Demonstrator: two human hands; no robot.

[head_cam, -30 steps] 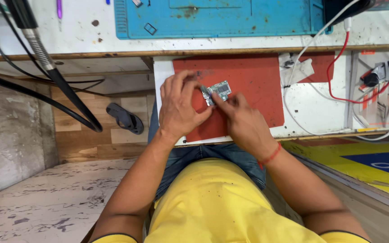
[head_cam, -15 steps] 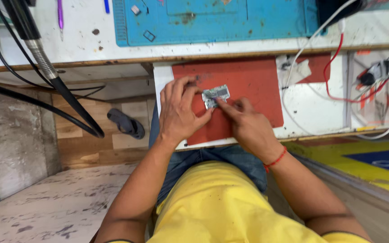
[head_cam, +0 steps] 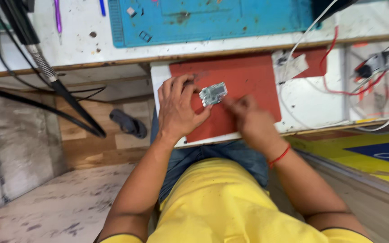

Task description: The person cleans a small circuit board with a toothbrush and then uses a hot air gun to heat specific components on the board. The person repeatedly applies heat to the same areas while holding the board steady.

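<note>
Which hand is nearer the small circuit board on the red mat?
Left. The left hand touches the circuit board at its left edge; the blurred right hand sits just below-right of it.

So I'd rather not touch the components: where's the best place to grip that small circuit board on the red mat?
Probably by its short edges. The small circuit board lies flat on the red mat, with the left hand already at its left end. The right hand, blurred here, could pinch the free right edge, coming in from the right.
</note>
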